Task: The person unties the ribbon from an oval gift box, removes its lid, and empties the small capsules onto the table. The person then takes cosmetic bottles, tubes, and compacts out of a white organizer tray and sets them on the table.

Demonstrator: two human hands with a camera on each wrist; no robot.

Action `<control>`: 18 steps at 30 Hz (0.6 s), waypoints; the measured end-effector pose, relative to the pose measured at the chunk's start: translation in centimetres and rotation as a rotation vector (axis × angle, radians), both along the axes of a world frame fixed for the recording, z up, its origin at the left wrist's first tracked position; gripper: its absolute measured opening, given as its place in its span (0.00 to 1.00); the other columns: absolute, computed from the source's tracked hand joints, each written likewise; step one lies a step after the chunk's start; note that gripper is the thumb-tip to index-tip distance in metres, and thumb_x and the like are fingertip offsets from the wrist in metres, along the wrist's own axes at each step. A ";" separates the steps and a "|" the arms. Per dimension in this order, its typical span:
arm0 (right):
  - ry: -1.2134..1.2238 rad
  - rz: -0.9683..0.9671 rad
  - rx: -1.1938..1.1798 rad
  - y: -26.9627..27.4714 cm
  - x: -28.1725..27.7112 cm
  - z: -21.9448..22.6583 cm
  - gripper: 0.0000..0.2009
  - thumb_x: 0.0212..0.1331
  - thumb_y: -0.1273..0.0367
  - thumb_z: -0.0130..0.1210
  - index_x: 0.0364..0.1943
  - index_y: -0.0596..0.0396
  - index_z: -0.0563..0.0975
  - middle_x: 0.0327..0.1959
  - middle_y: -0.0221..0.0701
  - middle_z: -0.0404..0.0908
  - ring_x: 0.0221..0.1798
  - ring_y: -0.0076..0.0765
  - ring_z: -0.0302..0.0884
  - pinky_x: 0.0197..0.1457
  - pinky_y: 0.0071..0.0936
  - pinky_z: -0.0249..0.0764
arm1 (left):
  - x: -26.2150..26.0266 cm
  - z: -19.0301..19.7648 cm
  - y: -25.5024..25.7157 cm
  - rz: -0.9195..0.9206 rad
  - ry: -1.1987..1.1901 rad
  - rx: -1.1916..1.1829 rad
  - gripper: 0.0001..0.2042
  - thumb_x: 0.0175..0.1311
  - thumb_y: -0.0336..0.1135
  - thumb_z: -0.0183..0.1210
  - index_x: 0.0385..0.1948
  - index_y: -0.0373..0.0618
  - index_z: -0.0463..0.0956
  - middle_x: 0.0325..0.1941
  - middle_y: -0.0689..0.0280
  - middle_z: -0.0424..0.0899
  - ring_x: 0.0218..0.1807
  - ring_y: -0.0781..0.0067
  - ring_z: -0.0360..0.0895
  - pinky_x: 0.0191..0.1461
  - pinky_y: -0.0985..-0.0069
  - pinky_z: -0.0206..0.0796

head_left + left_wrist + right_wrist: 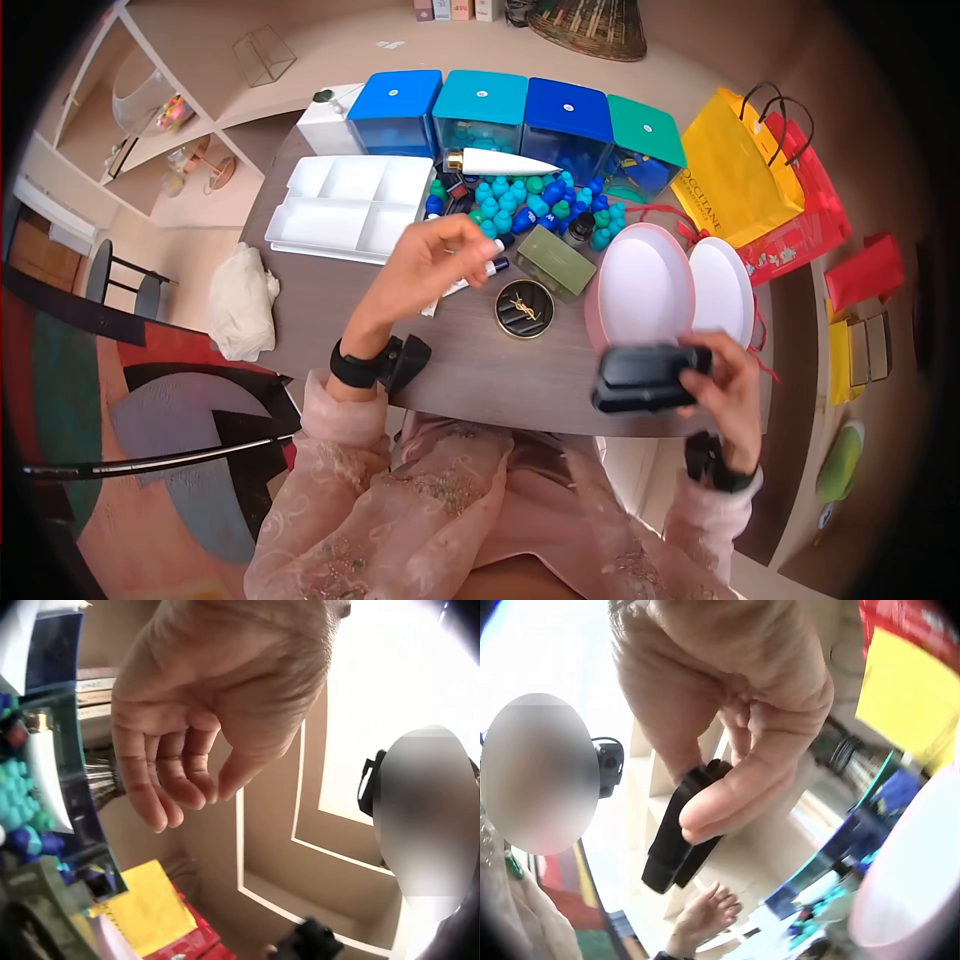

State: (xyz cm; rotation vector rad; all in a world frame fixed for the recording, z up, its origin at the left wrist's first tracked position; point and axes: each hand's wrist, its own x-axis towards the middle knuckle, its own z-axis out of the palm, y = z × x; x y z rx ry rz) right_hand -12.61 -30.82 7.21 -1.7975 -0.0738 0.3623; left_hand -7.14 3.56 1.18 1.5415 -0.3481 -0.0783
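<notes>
My right hand (728,388) grips a glossy black oblong case (648,378) between thumb and fingers, held up over the table's near right part. In the right wrist view the black case (681,832) tilts downward from the fingertips. My left hand (432,262) hovers over the table with fingers loosely bent; nothing lies between them in the left wrist view. Below and right of it lies a round black compact (524,308) with a gold emblem. Beside that sits an olive green box (555,262). A pink-sided oval box (645,285) and a white-faced oval lid (722,292) lie beyond the black case.
Several blue and teal small bottle-shaped pieces (510,200) crowd the table's middle, with a white tube (510,162) behind. Lidded bins (482,95) line the back. A white divided tray (345,205) lies left, yellow (735,170) and red bags (815,215) right.
</notes>
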 end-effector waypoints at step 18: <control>-0.815 0.228 0.323 9.2 5.5 7.8 0.49 0.33 0.56 0.71 0.61 0.68 0.59 0.53 0.44 0.72 0.52 0.37 0.75 0.56 0.28 0.72 | -6.3 12.9 -3.3 0.286 -0.575 0.091 0.40 0.47 0.53 0.65 0.57 0.32 0.63 0.59 0.52 0.70 0.58 0.61 0.70 0.64 0.71 0.56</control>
